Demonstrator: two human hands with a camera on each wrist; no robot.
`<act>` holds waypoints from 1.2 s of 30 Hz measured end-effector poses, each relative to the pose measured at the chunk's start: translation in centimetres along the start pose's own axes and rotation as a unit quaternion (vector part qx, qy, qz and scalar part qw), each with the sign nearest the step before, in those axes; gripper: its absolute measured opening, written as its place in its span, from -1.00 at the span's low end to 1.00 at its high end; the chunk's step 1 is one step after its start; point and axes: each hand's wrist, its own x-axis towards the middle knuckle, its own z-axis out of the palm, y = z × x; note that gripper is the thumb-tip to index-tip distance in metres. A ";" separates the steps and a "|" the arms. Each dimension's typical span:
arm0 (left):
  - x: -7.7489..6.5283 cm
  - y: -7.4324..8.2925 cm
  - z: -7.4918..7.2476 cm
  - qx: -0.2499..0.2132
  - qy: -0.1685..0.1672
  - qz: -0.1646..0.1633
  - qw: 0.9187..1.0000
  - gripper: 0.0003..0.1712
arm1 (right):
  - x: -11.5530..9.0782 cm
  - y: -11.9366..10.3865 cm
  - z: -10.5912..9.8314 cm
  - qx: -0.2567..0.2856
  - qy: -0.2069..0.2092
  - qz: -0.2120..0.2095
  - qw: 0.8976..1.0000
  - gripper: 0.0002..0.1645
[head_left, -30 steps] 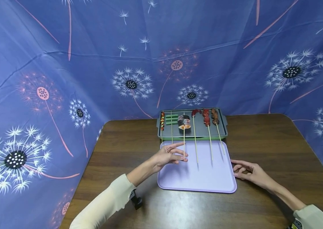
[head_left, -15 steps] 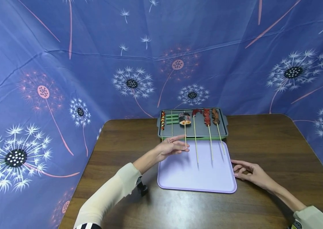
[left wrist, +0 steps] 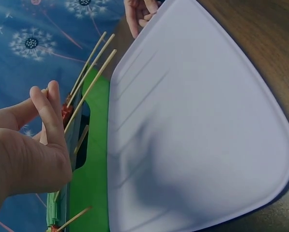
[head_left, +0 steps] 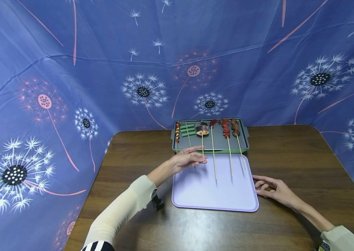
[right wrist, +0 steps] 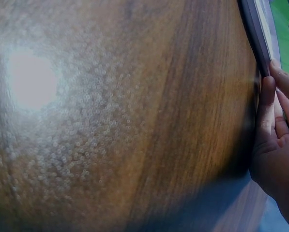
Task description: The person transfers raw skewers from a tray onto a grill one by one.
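My left hand (head_left: 190, 158) pinches the stick of a fish skewer (head_left: 202, 129), a thick dark-skinned piece with orange flesh. That piece is at the middle of the grey grill pan (head_left: 208, 144); whether it touches the pan is unclear. To its left are a green vegetable skewer (head_left: 187, 130) and a thin red-and-white skewer (head_left: 177, 132). To its right are a dark red curved skewer (head_left: 213, 123), a red meat skewer (head_left: 225, 128) and a brown meat skewer (head_left: 235, 127). My right hand (head_left: 274, 190) pinches the right edge of the lilac tray (head_left: 216, 198), thumb and finger on its rim (right wrist: 267, 67).
The tray lies in front of the pan, against its green side (left wrist: 93, 193). Several stick ends reach over the tray. Brown wooden tabletop (head_left: 133, 160) surrounds both, and a blue dandelion-print cloth (head_left: 101, 69) hangs behind.
My left hand has moved forward with the fish skewer, whose piece now appears lower over the pan. The green vegetable skewer has tilted slightly. My right hand stays at the tray's edge.
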 end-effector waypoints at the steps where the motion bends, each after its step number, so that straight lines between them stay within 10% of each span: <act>1: 0.1 -0.1 0.0 -0.001 0.001 0.000 1.000 -0.30 | 0.0 0.0 0.0 0.000 0.000 0.000 1.000 -0.38; 24: -0.3 -0.9 1.2 0.113 0.050 0.055 0.991 -0.22 | 0.2 -0.3 0.0 -0.005 -0.002 0.008 1.000 -0.36; 36: -0.7 -1.2 1.9 0.200 0.067 0.105 0.972 -0.25 | 0.2 -0.3 0.1 -0.010 0.001 0.011 1.000 -0.36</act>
